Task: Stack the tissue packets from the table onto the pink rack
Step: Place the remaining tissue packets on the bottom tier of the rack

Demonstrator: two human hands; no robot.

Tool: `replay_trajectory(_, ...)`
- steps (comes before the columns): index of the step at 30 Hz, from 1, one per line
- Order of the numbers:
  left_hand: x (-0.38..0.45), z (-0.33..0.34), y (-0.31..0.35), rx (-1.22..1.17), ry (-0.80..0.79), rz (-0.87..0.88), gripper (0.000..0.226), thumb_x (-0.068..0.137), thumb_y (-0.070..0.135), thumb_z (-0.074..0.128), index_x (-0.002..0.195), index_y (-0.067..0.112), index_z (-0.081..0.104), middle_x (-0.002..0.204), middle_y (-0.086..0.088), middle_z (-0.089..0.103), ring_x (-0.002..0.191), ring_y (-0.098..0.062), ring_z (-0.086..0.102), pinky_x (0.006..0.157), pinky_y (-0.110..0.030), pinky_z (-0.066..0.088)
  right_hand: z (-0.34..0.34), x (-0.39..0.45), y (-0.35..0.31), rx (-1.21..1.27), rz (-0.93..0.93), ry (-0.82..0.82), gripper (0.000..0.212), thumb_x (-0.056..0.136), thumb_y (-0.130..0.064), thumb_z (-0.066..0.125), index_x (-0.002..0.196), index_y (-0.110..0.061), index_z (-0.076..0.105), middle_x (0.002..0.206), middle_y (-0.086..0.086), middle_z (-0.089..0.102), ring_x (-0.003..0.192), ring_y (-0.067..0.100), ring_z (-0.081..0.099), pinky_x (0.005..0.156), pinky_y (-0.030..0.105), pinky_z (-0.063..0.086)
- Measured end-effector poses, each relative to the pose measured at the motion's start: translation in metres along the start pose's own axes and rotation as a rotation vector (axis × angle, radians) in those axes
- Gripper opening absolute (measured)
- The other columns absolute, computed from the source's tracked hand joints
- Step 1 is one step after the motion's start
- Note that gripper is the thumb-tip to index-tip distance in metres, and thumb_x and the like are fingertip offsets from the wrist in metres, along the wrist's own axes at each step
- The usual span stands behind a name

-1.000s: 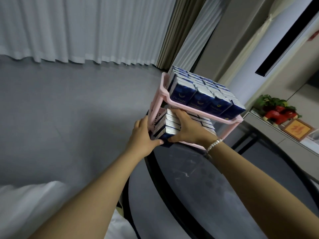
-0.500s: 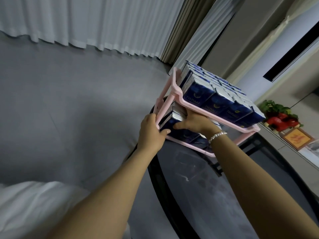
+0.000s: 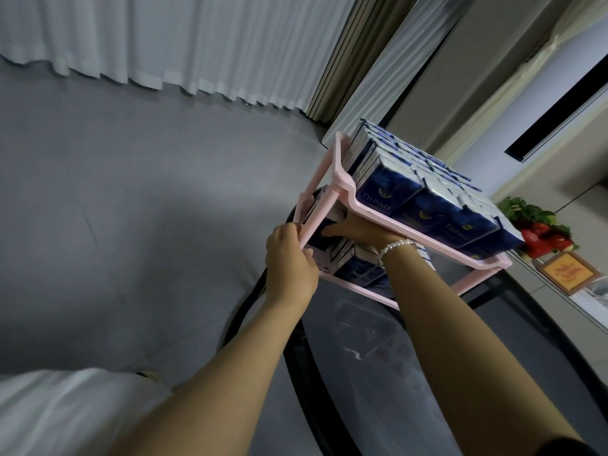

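Taking the pink rack (image 3: 342, 189) as my landmark: at its near-left corner, my left hand (image 3: 289, 258) is curled shut around the corner post, in my judgement to steady the frame while the other hand works. To the right, my right hand (image 3: 357, 230) is reaching into the lower tier, under the upper shelf; its fingers are hidden behind the shelf rim, so I cannot tell whether it is gripping a packet or only pressing on one. The tissue packets (image 3: 424, 212) fill the upper tier in upright rows, and more lie in the lower tier. Their blue faces carry pale lettering, too blurred to read. The rack stands at the far edge of the dark table (image 3: 378, 373), and I see no packets left on the table.
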State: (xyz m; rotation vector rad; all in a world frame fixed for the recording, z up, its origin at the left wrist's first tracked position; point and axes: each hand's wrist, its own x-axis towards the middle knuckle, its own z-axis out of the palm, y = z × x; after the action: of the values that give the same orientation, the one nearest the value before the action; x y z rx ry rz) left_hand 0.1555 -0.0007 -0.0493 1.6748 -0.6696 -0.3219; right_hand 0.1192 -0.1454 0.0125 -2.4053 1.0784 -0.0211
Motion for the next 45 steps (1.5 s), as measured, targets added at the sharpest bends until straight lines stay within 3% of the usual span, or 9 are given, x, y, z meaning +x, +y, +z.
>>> replay_trajectory(5,0.001,-0.001,0.000,-0.027,0.002,-0.002,0.033,0.091,0.001,0.056,0.122,0.003,0.049,0.125,-0.012,0.048,0.113,-0.027,0.055,0.097,-0.037,0.050,0.000,-0.001,0.004,0.016,-0.008,0.009,0.053,0.086,-0.012,0.065,0.134,-0.011,0.044,0.133,0.008,0.051,0.124,0.023,0.046,0.098,0.024,0.034)
replay_trajectory(11,0.001,-0.001,-0.001,-0.005,-0.009,0.009,0.033,0.090,0.002,0.057,0.122,0.002,0.049,0.126,-0.013,0.048,0.113,-0.028,0.054,0.096,-0.035,0.050,0.002,-0.001,0.006,-0.088,-0.043,0.035,0.062,0.081,-0.026,0.068,0.137,-0.020,0.042,0.136,0.004,0.050,0.125,0.022,0.046,0.108,0.038,0.036)
replay_trajectory(16,-0.001,0.000,0.000,0.012,-0.015,0.021,0.033,0.091,0.006,0.057,0.123,0.003,0.048,0.124,-0.012,0.049,0.111,-0.027,0.055,0.093,-0.033,0.050,-0.001,-0.009,0.004,-0.044,-0.079,-0.008,0.056,0.083,-0.028,0.067,0.134,-0.025,0.045,0.133,-0.002,0.053,0.122,0.014,0.048,0.106,0.029,0.036)
replay_trajectory(23,-0.010,-0.005,0.004,-0.015,-0.040,0.037,0.040,0.091,0.012,0.061,0.128,0.008,0.048,0.120,-0.010,0.052,0.089,-0.013,0.051,0.078,-0.020,0.044,-0.004,-0.028,0.007,0.077,-0.016,0.022,0.048,0.086,-0.031,0.064,0.130,-0.020,0.049,0.129,0.000,0.055,0.121,0.017,0.049,0.105,0.030,0.037)
replay_trajectory(31,-0.043,-0.012,0.017,0.075,0.005,0.135,0.052,0.090,0.016,0.062,0.138,0.009,0.041,0.135,-0.010,0.044,0.119,-0.022,0.049,0.093,-0.022,0.041,-0.004,-0.093,0.014,0.051,-0.161,0.204,0.055,0.090,-0.033,0.059,0.140,-0.017,0.042,0.144,-0.004,0.044,0.132,0.012,0.040,0.099,0.015,0.028)
replay_trajectory(34,-0.061,-0.010,0.024,0.137,-0.061,0.244,0.045,0.090,0.021,0.062,0.132,0.014,0.049,0.131,-0.007,0.048,0.120,-0.022,0.048,0.100,-0.033,0.044,-0.005,-0.124,0.024,0.077,-0.225,0.313,0.041,0.088,-0.027,0.063,0.128,-0.019,0.058,0.132,-0.007,0.055,0.124,0.006,0.048,0.095,0.010,0.033)
replay_trajectory(37,-0.077,-0.002,0.030,0.170,-0.195,0.315,0.035,0.091,0.024,0.060,0.125,0.017,0.056,0.126,-0.001,0.051,0.113,-0.018,0.055,0.093,-0.030,0.047,-0.002,-0.161,0.038,0.141,-0.227,0.378,0.030,0.087,-0.020,0.064,0.117,-0.019,0.065,0.118,-0.010,0.063,0.108,-0.003,0.052,0.082,-0.005,0.033)
replay_trajectory(41,-0.098,0.017,0.040,0.160,-0.337,0.359,0.022,0.092,0.022,0.059,0.113,0.017,0.062,0.114,0.003,0.053,0.096,-0.013,0.062,0.083,-0.032,0.052,0.007,-0.206,0.066,0.262,-0.138,0.418,0.022,0.087,-0.019,0.064,0.108,-0.020,0.070,0.102,-0.010,0.070,0.092,-0.003,0.062,0.081,0.008,0.047)
replay_trajectory(45,-0.119,0.043,0.050,0.166,-0.445,0.367,0.019,0.093,0.025,0.057,0.109,0.019,0.063,0.111,0.006,0.053,0.090,-0.009,0.061,0.081,-0.035,0.053,0.013,-0.247,0.097,0.282,-0.053,0.505,0.019,0.087,-0.018,0.063,0.104,-0.023,0.071,0.089,-0.021,0.065,0.083,-0.012,0.059,0.074,0.004,0.045)
